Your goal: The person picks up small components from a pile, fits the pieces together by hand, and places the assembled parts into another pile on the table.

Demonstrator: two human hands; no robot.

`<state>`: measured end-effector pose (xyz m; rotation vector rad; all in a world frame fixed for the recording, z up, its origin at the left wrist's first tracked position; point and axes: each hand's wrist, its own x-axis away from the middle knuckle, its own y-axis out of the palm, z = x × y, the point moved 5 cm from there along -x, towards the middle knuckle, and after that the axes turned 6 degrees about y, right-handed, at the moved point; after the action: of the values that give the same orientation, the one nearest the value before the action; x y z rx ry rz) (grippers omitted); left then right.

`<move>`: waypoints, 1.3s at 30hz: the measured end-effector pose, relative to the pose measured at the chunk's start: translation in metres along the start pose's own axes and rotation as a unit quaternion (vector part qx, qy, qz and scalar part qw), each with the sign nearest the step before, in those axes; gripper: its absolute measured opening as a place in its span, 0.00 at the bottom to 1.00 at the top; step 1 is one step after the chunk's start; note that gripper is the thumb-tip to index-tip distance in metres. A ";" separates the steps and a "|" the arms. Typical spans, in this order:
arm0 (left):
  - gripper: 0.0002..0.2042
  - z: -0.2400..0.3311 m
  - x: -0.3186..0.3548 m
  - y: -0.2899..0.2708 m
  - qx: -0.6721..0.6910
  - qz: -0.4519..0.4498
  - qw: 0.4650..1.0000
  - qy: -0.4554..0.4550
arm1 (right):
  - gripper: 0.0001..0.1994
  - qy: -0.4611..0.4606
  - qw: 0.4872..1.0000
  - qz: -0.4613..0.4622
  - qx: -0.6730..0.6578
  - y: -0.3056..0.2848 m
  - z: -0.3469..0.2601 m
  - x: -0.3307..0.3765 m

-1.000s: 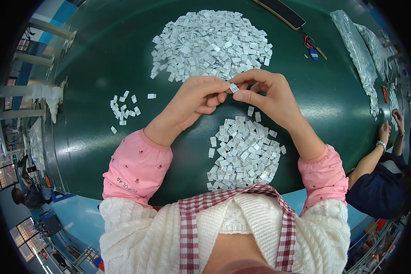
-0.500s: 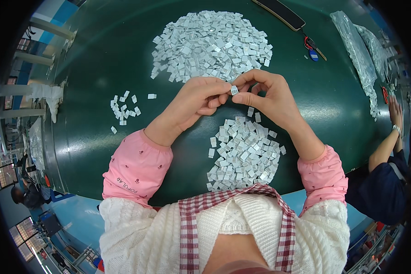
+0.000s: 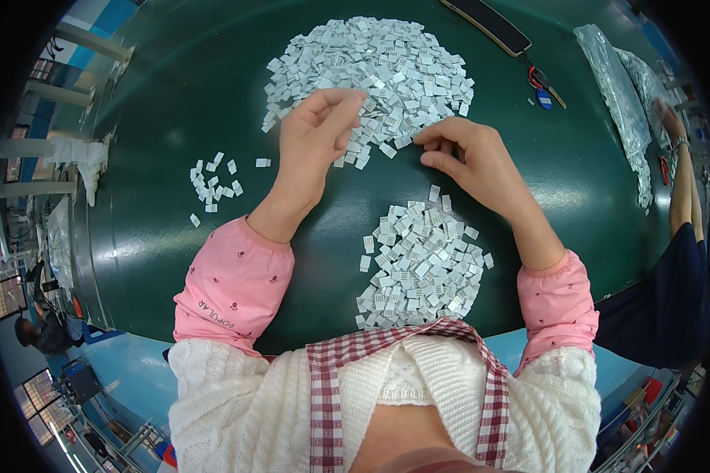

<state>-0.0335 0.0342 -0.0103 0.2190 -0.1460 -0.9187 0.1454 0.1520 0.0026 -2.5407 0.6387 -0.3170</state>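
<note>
A big pile of small white rectangular pieces with slotted or ribbed faces [image 3: 386, 67] lies on the far part of the green table. My left hand [image 3: 317, 138] reaches over its near left edge, thumb and index finger pressed together among the pieces. Whatever sits between those fingertips is too small to make out. My right hand [image 3: 469, 162] hovers by the pile's near right edge, its thumb and index finger apart and no piece visible between them. Closer to my body lies a second, smaller pile of the same pieces [image 3: 422, 268].
Several loose pieces [image 3: 211, 189] lie scattered at the left on the green table [image 3: 150, 260]. A dark phone [image 3: 493, 24] and keys with a blue tag [image 3: 544, 98] are at the far right. Beyond them lie clear plastic bags [image 3: 611, 79]. Another person's arm [image 3: 681, 185] shows at the right edge.
Both hands were together holding one white piece; now they are apart. My left hand has moved away to the big pile, and the piece has left my right fingers. The other person's arm has shifted farther away.
</note>
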 end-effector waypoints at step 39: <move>0.09 0.001 0.006 0.013 -0.184 -0.125 0.974 0.035 | 0.08 -0.115 0.939 0.151 0.287 0.033 -0.016 0.004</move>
<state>-0.0201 0.0366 -0.0057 -0.0771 0.1222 -1.1689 0.1312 0.1182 -0.0004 -1.8555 0.7091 -0.0741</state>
